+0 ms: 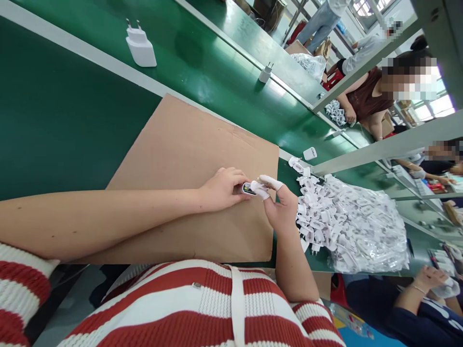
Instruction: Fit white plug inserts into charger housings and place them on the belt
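My left hand (226, 190) is closed around a white charger housing (248, 188), whose end shows a circuit board inside. My right hand (280, 205) wears white finger covers on thumb and forefinger. Those two fingers pinch a small white part at the housing's end; they partly hide it, and its exact shape is unclear. Both hands are above a brown cardboard sheet (210, 140) laid over the green bench. To the right of my right hand is a heap of white plug pieces (314, 212).
A clear plastic bag (369, 226) full of white pieces adjoins the heap. White plug chargers (142, 48) stand spaced along the green conveyor belt (202, 62), with a white housing (310, 153) near the heap. Metal posts rise at right. Several co-workers sit across and beside the bench.
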A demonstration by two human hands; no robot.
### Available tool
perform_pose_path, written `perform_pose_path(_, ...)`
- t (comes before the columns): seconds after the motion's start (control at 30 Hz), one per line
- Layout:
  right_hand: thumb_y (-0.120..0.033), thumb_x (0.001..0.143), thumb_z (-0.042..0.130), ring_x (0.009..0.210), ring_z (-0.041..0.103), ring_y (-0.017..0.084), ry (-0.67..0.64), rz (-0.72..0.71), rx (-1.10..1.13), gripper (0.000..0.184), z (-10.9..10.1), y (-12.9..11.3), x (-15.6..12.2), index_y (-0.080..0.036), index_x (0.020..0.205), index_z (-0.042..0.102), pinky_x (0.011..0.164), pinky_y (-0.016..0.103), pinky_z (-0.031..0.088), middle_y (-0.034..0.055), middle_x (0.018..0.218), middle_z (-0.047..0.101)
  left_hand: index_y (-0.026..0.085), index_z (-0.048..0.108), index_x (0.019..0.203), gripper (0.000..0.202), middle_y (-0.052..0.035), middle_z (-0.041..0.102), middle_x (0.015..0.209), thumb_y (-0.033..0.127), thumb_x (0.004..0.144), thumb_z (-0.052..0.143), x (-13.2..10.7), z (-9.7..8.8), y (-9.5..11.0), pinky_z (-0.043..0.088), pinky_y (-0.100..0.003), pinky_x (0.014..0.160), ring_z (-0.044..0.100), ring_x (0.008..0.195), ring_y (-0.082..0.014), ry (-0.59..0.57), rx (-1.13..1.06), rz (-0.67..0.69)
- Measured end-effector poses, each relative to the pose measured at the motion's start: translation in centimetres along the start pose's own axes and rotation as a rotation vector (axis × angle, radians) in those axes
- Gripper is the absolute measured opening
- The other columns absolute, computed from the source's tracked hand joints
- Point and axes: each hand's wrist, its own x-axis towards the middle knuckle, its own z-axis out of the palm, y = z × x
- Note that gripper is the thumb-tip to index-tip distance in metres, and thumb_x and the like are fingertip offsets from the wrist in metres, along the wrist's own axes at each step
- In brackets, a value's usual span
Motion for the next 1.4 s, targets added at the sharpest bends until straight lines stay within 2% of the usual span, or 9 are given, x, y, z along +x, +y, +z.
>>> perform_pose_path(0.1,-0.015,0.100,0.062,0.104,0.077,0.020,-0.044,-0.187,-0.079,0.032,0.0,-0.6,0.1,-0.031,0.126,0.072,0.090,0.034,0.063,0.0033,0.115,0.081,0.023,0.074,0.104,0.025,-0.0040,0.074,0.109,0.045,0.093,0.069,0.0,-0.1,0.1,0.039,-0.043,0.094,0.065,0.107,-0.0271,-0.004,-0.004,0.005)
perform_pose_path(0.2,-0.010,0.100,0.057,0.106,0.076,0.020,-0.092,-0.255,-0.139,0.036,0.2,-0.7,0.4,-0.029,0.127,0.070,0.090,0.034,0.063,0.0050,0.116,0.080,0.023,0.074,0.101,0.024,-0.0039,0.074,0.107,0.046,0.094,0.069,0.0,-0.1,0.0,0.039,-0.042,0.093,0.065,0.105,-0.0264,0.002,-0.008,0.018)
perform_pose_path(0.5,-0.009,0.100,0.054,0.105,0.076,0.020,-0.075,-0.250,-0.175,0.035,0.4,-0.8,0.7,-0.028,0.124,0.070,0.090,0.034,0.062,0.0048,0.113,0.081,0.023,0.074,0.100,0.023,-0.0036,0.073,0.106,0.045,0.094,0.068,0.1,-0.1,-0.1,0.038,-0.042,0.092,0.065,0.103,-0.0258,-0.004,-0.009,0.015)
perform_pose_path(0.73,-0.006,0.094,0.052,0.097,0.075,0.021,-0.132,-0.195,-0.257,0.037,0.5,-1.5,0.9,-0.026,0.117,0.072,0.083,0.032,0.060,0.0054,0.108,0.081,0.022,0.073,0.098,0.023,-0.0046,0.073,0.104,0.044,0.094,0.066,0.2,0.1,-0.3,0.038,-0.043,0.089,0.065,0.103,-0.0266,0.000,0.005,0.019)
perform_pose_path(0.97,-0.001,0.085,0.050,0.077,0.068,0.019,-0.191,-0.148,-0.385,0.038,0.2,-2.6,1.4,-0.022,0.105,0.074,0.065,0.028,0.049,0.0053,0.089,0.076,0.022,0.072,0.094,0.021,-0.0043,0.072,0.102,0.042,0.093,0.067,0.1,0.2,-0.5,0.039,-0.044,0.091,0.064,0.100,-0.0265,0.002,0.007,0.028)
perform_pose_path(1.13,-0.003,0.078,0.050,0.072,0.065,0.018,-0.275,-0.061,-0.396,0.037,0.0,-2.9,2.2,-0.023,0.100,0.073,0.060,0.026,0.044,0.0025,0.082,0.072,0.021,0.071,0.090,0.022,-0.0049,0.072,0.101,0.043,0.092,0.067,0.2,0.2,-0.3,0.039,-0.044,0.090,0.064,0.101,-0.0274,0.003,0.027,0.016)
perform_pose_path(1.2,-0.005,0.080,0.050,0.074,0.066,0.018,-0.240,-0.060,-0.391,0.036,0.3,-2.8,2.1,-0.023,0.100,0.074,0.061,0.026,0.046,0.0028,0.084,0.074,0.021,0.071,0.089,0.022,-0.0054,0.072,0.099,0.043,0.091,0.068,0.3,0.3,-0.3,0.039,-0.044,0.090,0.064,0.100,-0.0275,0.013,0.034,0.006)
perform_pose_path(1.3,-0.007,0.085,0.052,0.085,0.072,0.019,-0.156,-0.051,-0.306,0.037,0.8,-2.4,1.2,-0.022,0.108,0.076,0.073,0.027,0.054,0.0051,0.096,0.078,0.020,0.070,0.087,0.023,-0.0054,0.071,0.097,0.043,0.090,0.069,0.3,0.4,-0.2,0.040,-0.043,0.089,0.064,0.098,-0.0270,0.034,0.039,-0.006)
perform_pose_path(1.4,-0.010,0.088,0.054,0.091,0.074,0.020,-0.090,0.015,-0.221,0.038,1.4,-1.9,0.5,-0.024,0.114,0.077,0.081,0.031,0.059,0.0060,0.103,0.080,0.020,0.069,0.085,0.026,-0.0052,0.070,0.091,0.046,0.090,0.068,0.3,0.4,-0.1,0.042,-0.042,0.087,0.065,0.096,-0.0269,0.040,0.045,-0.008)
